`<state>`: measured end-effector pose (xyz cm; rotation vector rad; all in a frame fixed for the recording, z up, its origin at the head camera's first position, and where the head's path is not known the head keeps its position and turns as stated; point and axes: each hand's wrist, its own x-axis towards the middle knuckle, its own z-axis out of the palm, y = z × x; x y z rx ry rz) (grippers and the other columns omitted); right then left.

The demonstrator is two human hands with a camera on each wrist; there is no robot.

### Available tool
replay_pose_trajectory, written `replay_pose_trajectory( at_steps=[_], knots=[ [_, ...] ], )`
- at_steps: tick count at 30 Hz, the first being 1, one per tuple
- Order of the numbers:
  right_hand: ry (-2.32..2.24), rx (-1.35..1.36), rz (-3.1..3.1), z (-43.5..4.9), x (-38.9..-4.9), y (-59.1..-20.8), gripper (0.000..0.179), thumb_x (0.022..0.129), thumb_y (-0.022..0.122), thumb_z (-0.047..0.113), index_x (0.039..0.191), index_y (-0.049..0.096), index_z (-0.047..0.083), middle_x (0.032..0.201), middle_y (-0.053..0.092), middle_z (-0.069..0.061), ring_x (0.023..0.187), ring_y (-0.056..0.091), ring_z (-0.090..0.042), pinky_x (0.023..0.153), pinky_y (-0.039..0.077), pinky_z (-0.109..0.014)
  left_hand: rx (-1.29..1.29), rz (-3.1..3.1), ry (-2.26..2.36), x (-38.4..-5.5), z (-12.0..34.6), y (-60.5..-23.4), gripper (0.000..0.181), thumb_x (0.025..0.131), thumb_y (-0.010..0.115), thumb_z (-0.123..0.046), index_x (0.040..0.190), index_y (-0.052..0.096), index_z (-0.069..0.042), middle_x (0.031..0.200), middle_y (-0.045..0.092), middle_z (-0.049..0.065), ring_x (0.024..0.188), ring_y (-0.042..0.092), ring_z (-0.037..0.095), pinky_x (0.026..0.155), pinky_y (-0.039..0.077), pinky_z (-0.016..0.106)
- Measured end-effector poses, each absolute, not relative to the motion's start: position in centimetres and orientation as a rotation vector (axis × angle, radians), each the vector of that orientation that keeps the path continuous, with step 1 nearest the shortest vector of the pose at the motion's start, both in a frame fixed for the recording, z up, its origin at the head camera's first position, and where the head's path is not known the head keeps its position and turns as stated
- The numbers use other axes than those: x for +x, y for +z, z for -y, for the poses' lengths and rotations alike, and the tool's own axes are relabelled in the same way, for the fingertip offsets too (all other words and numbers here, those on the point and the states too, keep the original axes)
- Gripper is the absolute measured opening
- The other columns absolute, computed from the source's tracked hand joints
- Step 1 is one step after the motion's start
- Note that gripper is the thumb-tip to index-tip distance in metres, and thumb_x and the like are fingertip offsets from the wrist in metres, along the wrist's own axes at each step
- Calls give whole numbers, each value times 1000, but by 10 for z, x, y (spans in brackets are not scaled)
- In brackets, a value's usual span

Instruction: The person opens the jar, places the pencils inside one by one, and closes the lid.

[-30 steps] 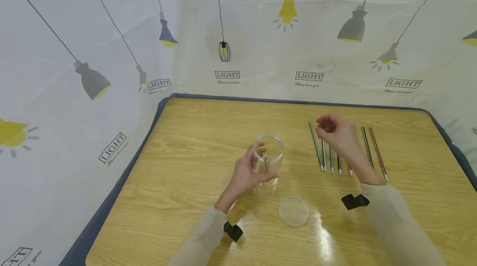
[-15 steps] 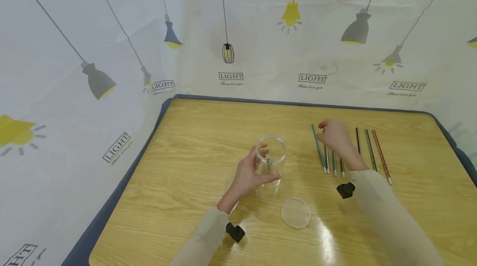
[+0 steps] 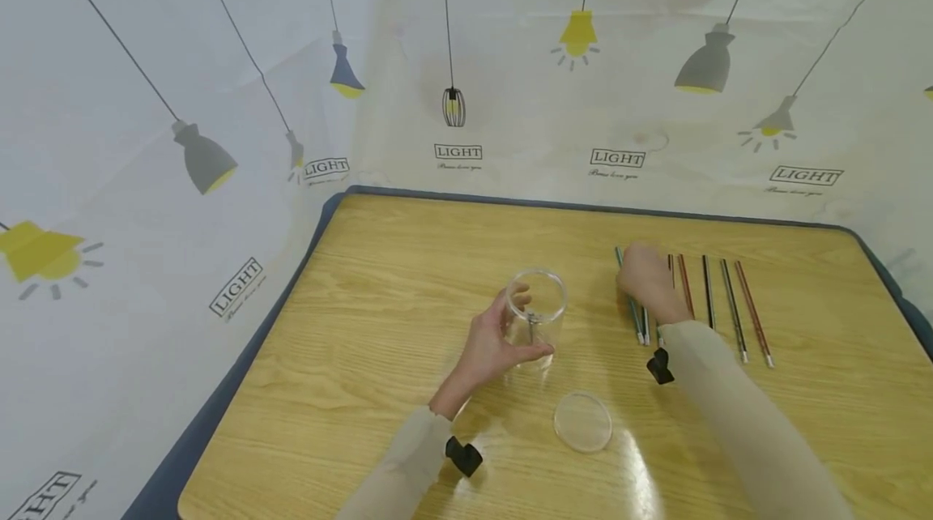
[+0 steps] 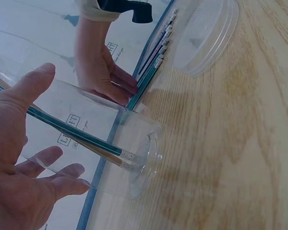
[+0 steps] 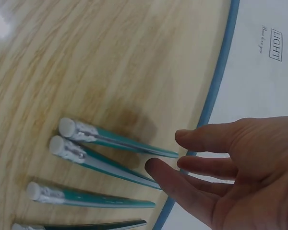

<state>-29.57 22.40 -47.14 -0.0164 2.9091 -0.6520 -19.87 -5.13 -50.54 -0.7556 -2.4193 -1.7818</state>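
Further left than a second ago, the person's right hand (image 3: pixel 645 277) now bends over the left part of a row of pencils (image 3: pixel 709 293), leaving more of the red and black ones in sight; the left hand (image 3: pixel 492 350) has stayed at the clear container (image 3: pixel 554 326), which stands left of the row. Its fingers wrap round the wall, thumb on the near side, seemingly to steady the open cylinder upright. The right fingers are parted and loosely bent beside the far ends of the green pencils (image 5: pixel 129 143), with nothing visible between them; the hand's back blocks my view, so I cannot tell whether they touch. On the wooden surface (image 3: pixel 401 277), the pencils lie side by side, white erasers toward the person, probably spread so each can be picked singly. Near the container, a round clear lid (image 3: pixel 583 423) lies flat, presumably off to leave the mouth free. See-through walls show at least two slim pencils (image 4: pixel 77 131) inside, one green, one brownish, eraser ends down.
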Motion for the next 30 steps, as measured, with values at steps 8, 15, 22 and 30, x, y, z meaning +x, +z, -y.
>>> replay_pose_trajectory(
  at_steps=[8,15,22,30],
  knots=[
    [-549,14,-2955,-225,-299,-487,36,96,38,-5,62,43,7,59,41,-7,49,40,-19,42,37,-30,-758,2434,-1771,-198,50,-505,81,75,91,-16,143,46,-15,134,59,23,123,57,37,102,43,56],
    [-557,21,-3007,-220,-299,-493,27,99,38,-3,92,59,-18,73,58,-26,56,51,-27,45,42,-35,-743,2419,-1788,-198,50,-505,84,73,91,-10,143,46,-13,134,59,22,123,57,36,104,41,55],
    [-533,74,-2965,-216,-299,-494,31,100,34,0,93,59,-17,77,56,-24,58,51,-27,44,42,-34,-744,2400,-1819,-197,50,-505,84,73,91,-8,144,46,-10,134,58,24,124,56,38,105,39,56],
    [-494,40,-2927,-216,-298,-495,43,96,36,-2,55,37,10,58,37,-6,49,34,-15,41,30,-24,-753,2413,-1777,-198,50,-507,80,75,91,-16,142,48,-14,133,60,20,124,57,36,104,41,54]
  ],
)
